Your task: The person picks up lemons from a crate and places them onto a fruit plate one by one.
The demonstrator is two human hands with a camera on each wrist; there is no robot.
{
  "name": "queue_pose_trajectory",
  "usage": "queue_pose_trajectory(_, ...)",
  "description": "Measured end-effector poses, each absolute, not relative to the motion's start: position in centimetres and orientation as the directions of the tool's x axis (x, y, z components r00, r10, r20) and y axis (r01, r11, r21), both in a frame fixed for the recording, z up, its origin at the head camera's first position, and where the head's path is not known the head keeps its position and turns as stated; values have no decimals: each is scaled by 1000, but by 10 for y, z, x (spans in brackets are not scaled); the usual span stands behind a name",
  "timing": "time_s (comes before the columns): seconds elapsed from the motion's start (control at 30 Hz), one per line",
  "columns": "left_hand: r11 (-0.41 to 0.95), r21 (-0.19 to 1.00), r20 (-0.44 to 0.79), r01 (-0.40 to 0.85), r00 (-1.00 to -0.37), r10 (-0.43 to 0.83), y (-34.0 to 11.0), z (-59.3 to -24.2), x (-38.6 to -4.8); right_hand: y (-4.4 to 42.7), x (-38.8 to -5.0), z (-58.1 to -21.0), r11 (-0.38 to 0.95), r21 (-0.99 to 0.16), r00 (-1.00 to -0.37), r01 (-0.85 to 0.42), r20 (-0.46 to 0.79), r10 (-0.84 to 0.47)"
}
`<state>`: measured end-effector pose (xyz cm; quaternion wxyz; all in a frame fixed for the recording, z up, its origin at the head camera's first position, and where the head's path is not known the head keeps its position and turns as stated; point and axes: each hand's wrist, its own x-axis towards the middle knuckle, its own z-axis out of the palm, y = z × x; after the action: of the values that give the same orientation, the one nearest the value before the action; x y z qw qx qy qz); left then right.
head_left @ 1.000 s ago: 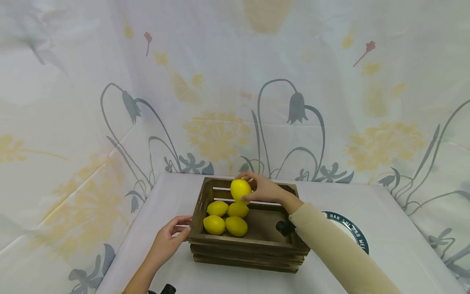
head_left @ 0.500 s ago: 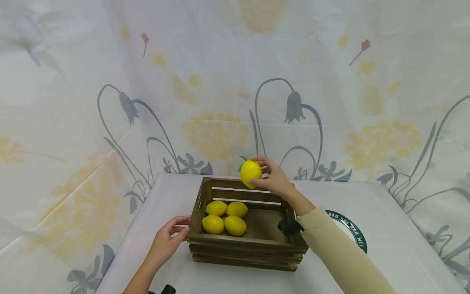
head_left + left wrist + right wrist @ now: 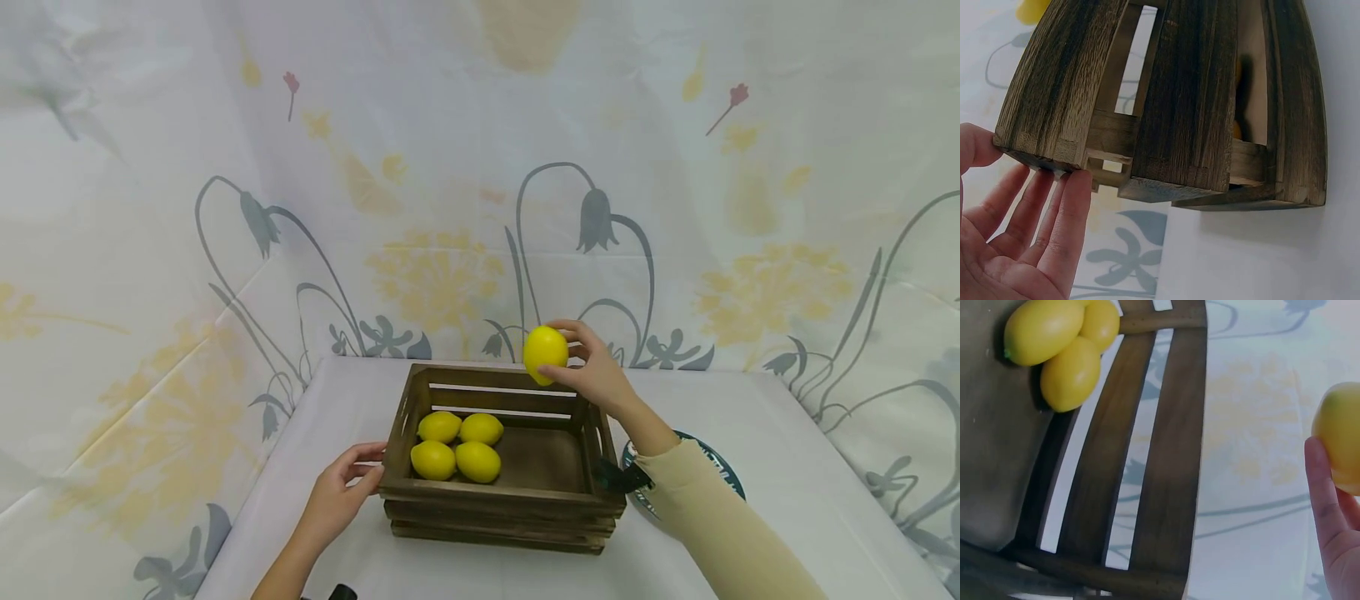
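Observation:
A yellow lemon (image 3: 546, 354) is in my right hand (image 3: 596, 371), raised above the back right part of a brown wooden crate (image 3: 498, 492). Thumb and fingers grip it from the right; in the right wrist view this lemon (image 3: 1341, 437) is cut off by the frame edge. Several more lemons (image 3: 456, 446) lie together in the crate's left half. My left hand (image 3: 337, 492) rests its thumb and fairly straight fingertips against the crate's left end. In the left wrist view the fingers (image 3: 1072, 231) touch the end of the top slat.
A round plate with a green lettered rim (image 3: 723, 471) sits right of the crate, partly hidden by the right sleeve (image 3: 727, 517). White cloth covers the table (image 3: 795, 500). A flower-printed curtain (image 3: 450, 167) hangs behind and at the sides.
My right hand has lifted the lemon from above the other lemons, then carried it rightward along the crate's back. More of the plate now shows. The left hand stays at the crate's left end.

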<state>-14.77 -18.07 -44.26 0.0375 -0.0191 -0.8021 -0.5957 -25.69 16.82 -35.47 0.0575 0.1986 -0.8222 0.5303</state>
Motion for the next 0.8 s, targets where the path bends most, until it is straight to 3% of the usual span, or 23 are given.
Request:
queue_pose_trajectory(0.3, 311, 948, 81, 68, -996, -27, -180, -442, -148, 189, -244, -352, 330, -861, -919, -388, 332, -214)
queue_pose_trajectory(0.8, 313, 946, 90, 81, -996, -14, -181, -443, -148, 239, -227, -360, 453, -810, -925, -373, 362, -116)
